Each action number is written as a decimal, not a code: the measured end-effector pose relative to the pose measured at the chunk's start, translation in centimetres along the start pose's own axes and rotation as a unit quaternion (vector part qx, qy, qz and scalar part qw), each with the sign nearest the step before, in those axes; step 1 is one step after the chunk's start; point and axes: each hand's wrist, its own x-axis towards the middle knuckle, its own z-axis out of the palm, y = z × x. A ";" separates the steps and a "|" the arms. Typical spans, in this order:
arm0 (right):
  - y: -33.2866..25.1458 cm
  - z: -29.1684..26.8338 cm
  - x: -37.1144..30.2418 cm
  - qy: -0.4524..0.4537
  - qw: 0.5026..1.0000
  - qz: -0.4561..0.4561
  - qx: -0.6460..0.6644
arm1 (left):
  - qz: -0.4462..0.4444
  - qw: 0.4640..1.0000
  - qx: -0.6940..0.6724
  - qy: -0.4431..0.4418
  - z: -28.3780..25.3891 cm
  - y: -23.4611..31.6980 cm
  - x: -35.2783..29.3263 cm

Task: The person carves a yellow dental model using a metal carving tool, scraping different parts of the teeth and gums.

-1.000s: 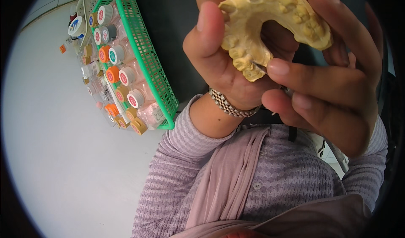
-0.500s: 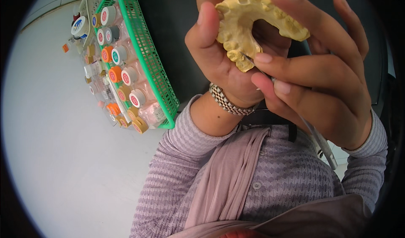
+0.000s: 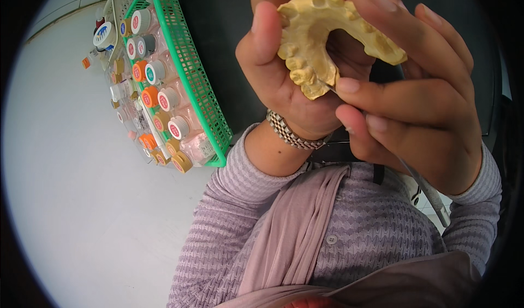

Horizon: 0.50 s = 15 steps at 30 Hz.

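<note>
A yellow plaster dental cast (image 3: pixel 308 24), shaped like a horseshoe with a row of teeth, is held up close at the top of the view. My left hand (image 3: pixel 305 103) grips it from below and behind, its thumb against the outer left side. My right hand (image 3: pixel 420 100) pinches a slim metal dental carving tool (image 3: pixel 427 190) between thumb and fingers. The knurled handle slants down to the right beneath the palm. Its thin tip meets the cast near the lower end of the left arm of the arch. A right finger passes over the cast's right side.
To the left, a green plastic basket (image 3: pixel 188 62) holds several clear bottles with white, orange and tan caps. It stands on a pale grey tabletop (image 3: pixel 98 215). A dark surface (image 3: pixel 218 35) lies behind my hands. A metal watch (image 3: pixel 295 133) circles my left wrist.
The cast has tilted slightly, its right end now lower. My right hand and the tool have shifted a little down and to the right.
</note>
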 end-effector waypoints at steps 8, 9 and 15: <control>0.1 0.0 -0.2 0.000 1.000 -0.004 0.000 | 0.000 1.000 0.005 0.001 0.0 0.0 0.0; 0.1 0.1 -0.2 -0.001 1.000 -0.005 -0.003 | -0.001 1.000 0.004 0.001 0.0 0.1 0.0; 0.2 0.1 -0.3 -0.002 1.000 -0.005 -0.003 | 0.000 1.000 0.008 0.000 -0.1 0.1 0.0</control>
